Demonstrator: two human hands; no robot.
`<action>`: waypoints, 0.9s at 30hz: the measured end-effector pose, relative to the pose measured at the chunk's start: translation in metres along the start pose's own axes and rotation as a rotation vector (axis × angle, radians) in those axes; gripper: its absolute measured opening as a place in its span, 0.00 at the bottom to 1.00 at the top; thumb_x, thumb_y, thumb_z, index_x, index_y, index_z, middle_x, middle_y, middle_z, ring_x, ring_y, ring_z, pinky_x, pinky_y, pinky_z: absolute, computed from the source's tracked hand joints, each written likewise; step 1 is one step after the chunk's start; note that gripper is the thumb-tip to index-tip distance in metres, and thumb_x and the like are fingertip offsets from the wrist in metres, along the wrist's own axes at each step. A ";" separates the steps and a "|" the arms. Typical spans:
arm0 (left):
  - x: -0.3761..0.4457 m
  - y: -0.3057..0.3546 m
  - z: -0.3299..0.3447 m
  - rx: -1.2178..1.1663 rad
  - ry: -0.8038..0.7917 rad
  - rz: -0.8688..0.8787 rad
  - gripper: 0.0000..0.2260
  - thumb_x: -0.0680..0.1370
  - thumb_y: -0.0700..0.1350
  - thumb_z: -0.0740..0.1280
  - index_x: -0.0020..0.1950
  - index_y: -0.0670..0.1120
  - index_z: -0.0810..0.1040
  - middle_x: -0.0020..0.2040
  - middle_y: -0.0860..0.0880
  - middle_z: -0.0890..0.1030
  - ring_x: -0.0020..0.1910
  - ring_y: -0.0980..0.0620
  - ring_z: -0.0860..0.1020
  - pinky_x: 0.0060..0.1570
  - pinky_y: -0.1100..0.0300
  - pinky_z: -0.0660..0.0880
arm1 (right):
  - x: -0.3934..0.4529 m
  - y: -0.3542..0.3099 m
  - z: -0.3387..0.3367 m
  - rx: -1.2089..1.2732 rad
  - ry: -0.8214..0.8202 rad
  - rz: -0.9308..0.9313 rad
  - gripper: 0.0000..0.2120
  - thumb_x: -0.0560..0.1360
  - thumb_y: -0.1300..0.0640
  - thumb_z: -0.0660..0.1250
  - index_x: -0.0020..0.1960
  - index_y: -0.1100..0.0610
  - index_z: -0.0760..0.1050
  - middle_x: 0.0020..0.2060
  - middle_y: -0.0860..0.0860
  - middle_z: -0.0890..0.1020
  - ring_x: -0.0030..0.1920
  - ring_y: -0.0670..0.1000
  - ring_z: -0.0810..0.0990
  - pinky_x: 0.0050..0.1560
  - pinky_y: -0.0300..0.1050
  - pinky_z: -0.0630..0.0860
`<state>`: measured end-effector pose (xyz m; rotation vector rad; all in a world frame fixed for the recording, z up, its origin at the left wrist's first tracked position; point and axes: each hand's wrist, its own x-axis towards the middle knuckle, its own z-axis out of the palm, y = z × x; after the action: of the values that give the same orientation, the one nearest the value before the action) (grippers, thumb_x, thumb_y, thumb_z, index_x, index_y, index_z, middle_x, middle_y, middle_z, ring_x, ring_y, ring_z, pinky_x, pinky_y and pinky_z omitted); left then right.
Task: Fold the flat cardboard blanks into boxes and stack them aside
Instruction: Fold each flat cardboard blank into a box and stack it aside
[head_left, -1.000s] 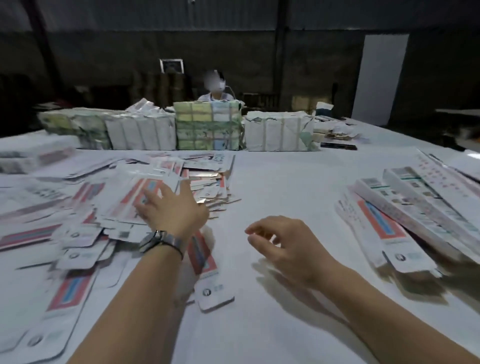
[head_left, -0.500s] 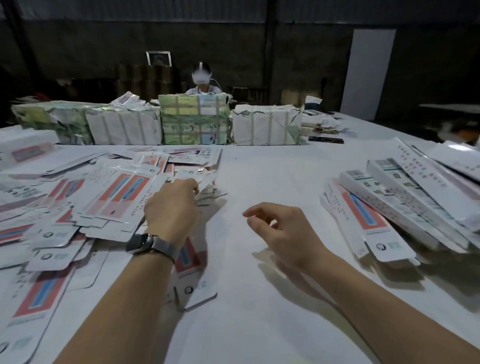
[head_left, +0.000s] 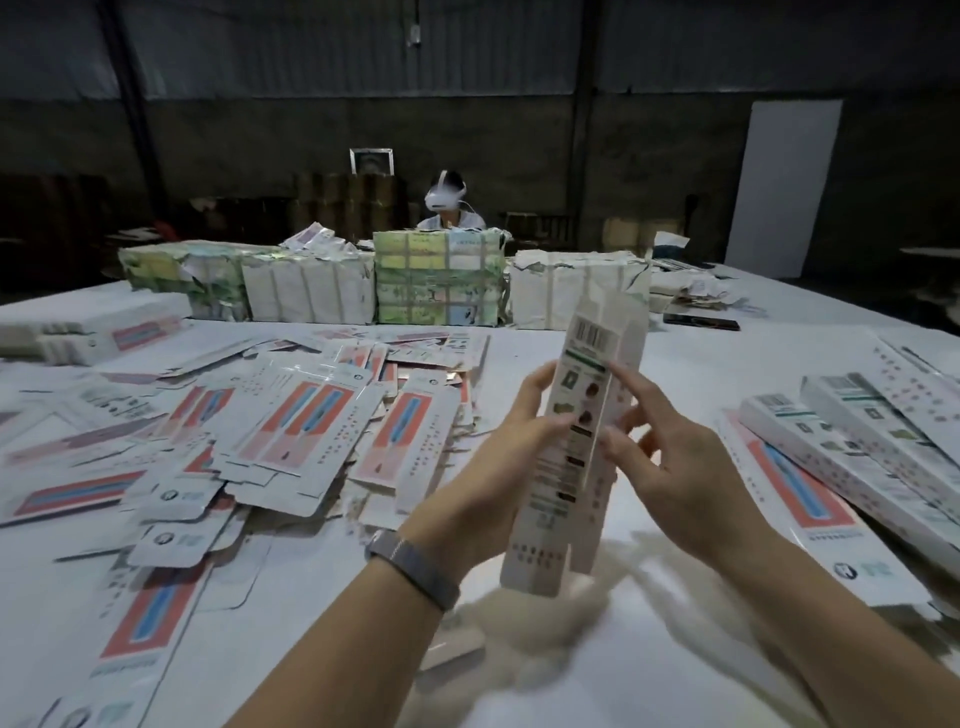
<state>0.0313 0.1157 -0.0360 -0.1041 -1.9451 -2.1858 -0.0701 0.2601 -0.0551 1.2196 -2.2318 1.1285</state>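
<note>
Lifted off the counter (head_left: 675, 364) since half a second ago: one cardboard blank (head_left: 576, 441), now held upright between both hands above the near middle, barcode end at the top. Gone from the loose pile: the left hand (head_left: 498, 467), then reaching among the flat pieces, now wrapped on the blank's left edge, thumb on the printed face, fingers behind it. Risen too: the right hand (head_left: 675, 467), then hovering empty, now at the blank's right edge with the index finger stretched across the printed face and the lower fingers curled round the edge. Both grips thus pinching the blank, neither spread. Partly opened along its length, with a second panel showing behind the right edge. Dark band on the left wrist (head_left: 413, 564). Scattered over the left half of the counter: a pile of flat blanks (head_left: 311, 431) with red and blue stripes, overlapping at many angles. Lying along the right edge: a row of folded boxes (head_left: 857, 457), long and narrow, leaning on one another. Across the far side: wrapped bundles (head_left: 436, 280) in white and green, side by side. Behind them, a seated person (head_left: 449, 208) wearing a white headset. Motion blur on the lower forearms.
</note>
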 end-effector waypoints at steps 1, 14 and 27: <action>-0.001 -0.002 0.000 -0.051 -0.024 0.000 0.17 0.85 0.47 0.56 0.71 0.64 0.66 0.59 0.48 0.84 0.55 0.46 0.83 0.52 0.48 0.81 | -0.001 0.000 -0.001 -0.006 -0.019 -0.003 0.28 0.80 0.47 0.61 0.75 0.33 0.54 0.41 0.38 0.78 0.34 0.47 0.81 0.37 0.50 0.81; -0.002 -0.009 0.004 -0.153 -0.182 -0.063 0.21 0.86 0.55 0.48 0.74 0.50 0.69 0.57 0.42 0.84 0.49 0.40 0.83 0.46 0.54 0.82 | -0.001 0.008 -0.014 0.145 -0.054 0.123 0.33 0.77 0.45 0.66 0.76 0.36 0.53 0.38 0.45 0.85 0.38 0.47 0.85 0.41 0.52 0.83; -0.003 -0.018 0.008 0.024 -0.221 -0.103 0.22 0.85 0.58 0.44 0.67 0.52 0.71 0.50 0.39 0.81 0.41 0.48 0.84 0.42 0.58 0.81 | 0.000 0.007 -0.022 0.188 -0.104 0.139 0.19 0.74 0.39 0.66 0.61 0.42 0.68 0.28 0.45 0.82 0.27 0.47 0.79 0.27 0.38 0.75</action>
<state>0.0296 0.1255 -0.0532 -0.2568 -2.1365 -2.3013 -0.0774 0.2800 -0.0447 1.2362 -2.3636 1.3846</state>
